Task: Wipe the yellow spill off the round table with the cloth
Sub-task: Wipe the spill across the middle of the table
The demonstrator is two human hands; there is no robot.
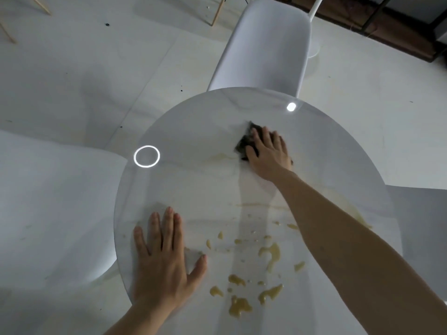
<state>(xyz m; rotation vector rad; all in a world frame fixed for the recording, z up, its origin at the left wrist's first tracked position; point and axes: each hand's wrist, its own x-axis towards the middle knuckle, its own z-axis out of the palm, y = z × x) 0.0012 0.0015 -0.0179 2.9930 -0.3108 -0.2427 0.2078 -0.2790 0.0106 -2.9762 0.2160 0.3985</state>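
A round white glossy table (193,180) fills the middle of the view. Yellow spill (268,257) lies in blobs and droplets on its near half, with thin smears further up near the cloth and along the right edge. A dark cloth (245,141) lies on the far part of the table. My right hand (268,151) presses flat on it, fingers spread, arm stretched across the table. My left hand (162,252) rests flat on the table's near left side, fingers apart, holding nothing.
A white chair (266,49) stands at the table's far side. Other white seats show at the left (55,201) and right (425,213). Wooden legs (217,13) stand on the pale floor at the back. A dark wooden strip (387,25) runs along the top right.
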